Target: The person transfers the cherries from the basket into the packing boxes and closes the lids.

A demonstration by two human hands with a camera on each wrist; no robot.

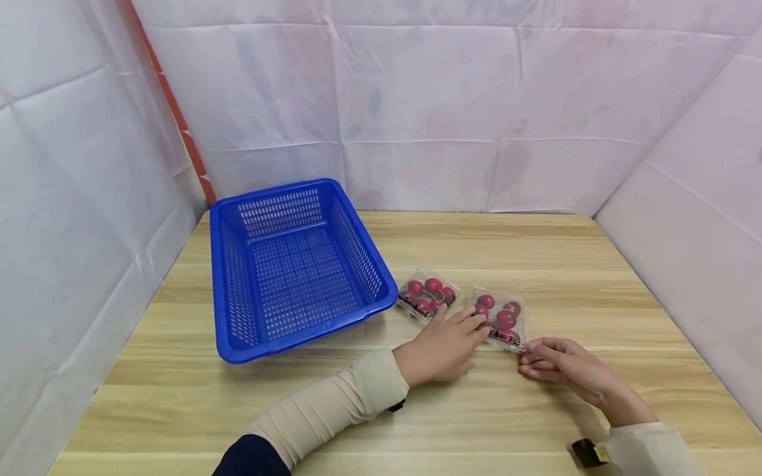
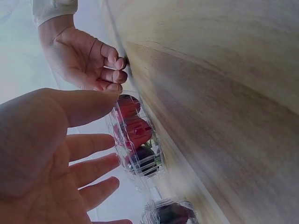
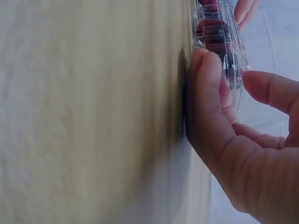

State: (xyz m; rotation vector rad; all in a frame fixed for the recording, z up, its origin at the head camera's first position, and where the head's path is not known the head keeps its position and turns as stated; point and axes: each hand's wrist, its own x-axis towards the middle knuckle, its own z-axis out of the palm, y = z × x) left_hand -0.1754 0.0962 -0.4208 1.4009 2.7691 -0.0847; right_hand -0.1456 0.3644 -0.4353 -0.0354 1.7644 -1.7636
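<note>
Two clear plastic boxes of red cherries lie on the table, the right box (image 1: 499,303) and the left box (image 1: 430,291). My left hand (image 1: 443,347) reaches over the near left side of the right box, fingers spread and fairly straight, fingertips at its lid. At that box's near right corner, my right hand (image 1: 574,370) pinches the edge between thumb and curled fingers. The right wrist view has the thumb (image 3: 264,88) on one side of the box (image 3: 217,35) and the fingers at the other.
A blue perforated plastic basket (image 1: 381,281) stands on the left of the wooden table (image 1: 595,264), its right corner near the left box. White patterned cloth (image 1: 417,99) hangs behind the table and along both sides.
</note>
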